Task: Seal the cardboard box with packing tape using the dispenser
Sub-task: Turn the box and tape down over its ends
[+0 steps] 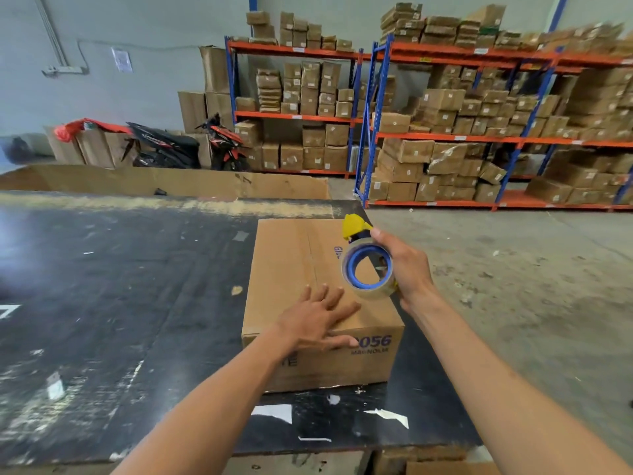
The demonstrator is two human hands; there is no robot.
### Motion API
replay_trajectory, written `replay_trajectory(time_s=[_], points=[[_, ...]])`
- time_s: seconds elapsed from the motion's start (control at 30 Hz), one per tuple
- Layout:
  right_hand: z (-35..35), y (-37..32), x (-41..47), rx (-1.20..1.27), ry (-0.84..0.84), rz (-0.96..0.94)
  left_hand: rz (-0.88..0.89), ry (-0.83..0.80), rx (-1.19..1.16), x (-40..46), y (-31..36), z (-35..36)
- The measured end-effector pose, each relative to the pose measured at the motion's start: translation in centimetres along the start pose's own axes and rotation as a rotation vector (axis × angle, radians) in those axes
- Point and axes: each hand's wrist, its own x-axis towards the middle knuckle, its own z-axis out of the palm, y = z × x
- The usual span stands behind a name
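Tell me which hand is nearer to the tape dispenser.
Right. The right hand grips the tape dispenser above the cardboard box. The left hand lies flat on the box's near top edge, below and left of the dispenser, not touching it.

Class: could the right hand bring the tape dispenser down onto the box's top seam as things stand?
Probably yes. The right hand holds the tape dispenser just above the box; the left hand covers only the near end of the seam.
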Motion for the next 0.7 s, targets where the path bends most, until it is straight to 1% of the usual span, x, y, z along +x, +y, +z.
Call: replay_trajectory(time_s=[0.23,0.33,0.4,0.43,0.47,0.5,0.53,0.57,0.6,0.63,0.67,0.7], points=[[-1.1,0.3,-3.1,-0.004,0.015,0.001,0.084,0.024,0.039,-1.3,-2.2,0.2],[-1.5,0.6,-4.5,-0.004,-0.024,-0.034,0.093,0.043,0.082,-1.4,-2.4,0.2],[-1.9,0.7,-5.5,0.002,-0.081,-0.084,0.101,0.128,0.074,-2.0,-2.0,0.4],[-2.2,0.6,-6.1,-0.001,-0.108,-0.12,0.085,0.188,-0.033,-2.6,-1.5,0.3],[-2.5,0.6,-6.8,-0.007,-0.128,-0.161,0.036,0.257,-0.244,-3.2,-0.7,0.2],[-2.8,0.5,-7.5,-0.019,-0.141,-0.208,-0.05,0.333,-0.531,-3.9,0.2,-0.2],[-3.2,0.5,-8.3,-0.034,-0.151,-0.256,-0.17,0.393,-0.86,-4.6,1.0,-0.8],[-3.6,0.5,-9.2,-0.052,-0.159,-0.301,-0.299,0.401,-1.217,-5.4,1.7,-1.6],[-3.9,0.6,-9.9,-0.082,-0.158,-0.348,-0.398,0.362,-1.574,-6.1,2.0,-2.3],[-4.3,0.7,-10.5,-0.129,-0.148,-0.403,-0.457,0.281,-1.889,-6.9,2.0,-3.0],[-4.7,0.6,-11.1,-0.201,-0.134,-0.477,-0.472,0.179,-2.125,-7.7,1.8,-3.6],[-5.0,0.5,-11.5,-0.286,-0.123,-0.578,-0.452,0.093,-2.274,-8.7,1.5,-4.2]])
